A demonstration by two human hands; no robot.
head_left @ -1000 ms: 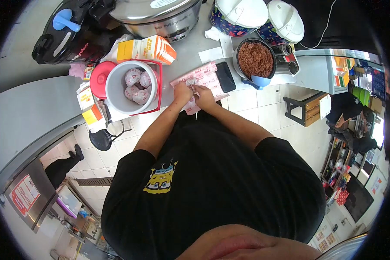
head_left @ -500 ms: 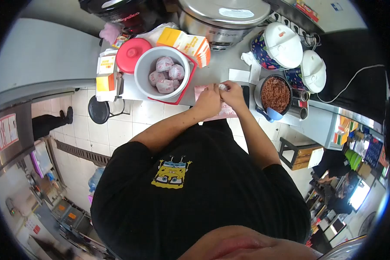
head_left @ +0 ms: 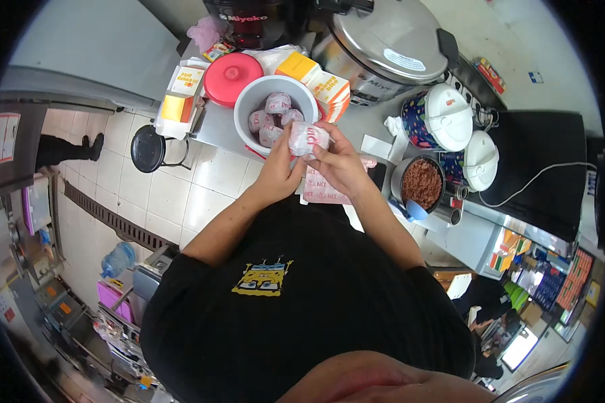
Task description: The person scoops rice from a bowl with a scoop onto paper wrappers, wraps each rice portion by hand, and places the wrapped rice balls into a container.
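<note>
Paper-wrapped rice parcel point(head_left: 308, 140), roundish, gripped between left hand point(head_left: 274, 174) and right hand point(head_left: 343, 165), fingers curled about its sides. It overlaps the near-right rim of the white tub point(head_left: 247, 101), set at the worktop point(head_left: 215, 131)'s front edge; the left hand lies nearer the tub.

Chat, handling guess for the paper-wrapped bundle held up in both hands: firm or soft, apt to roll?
The paper-wrapped bundle probably keeps its shape under light pressure, since it looks compact. Its rounded form suggests it could roll if pushed. The creased paper likely gives some grip but might tear if pinched hard. Contents are hidden, so weight is unclear.
</note>
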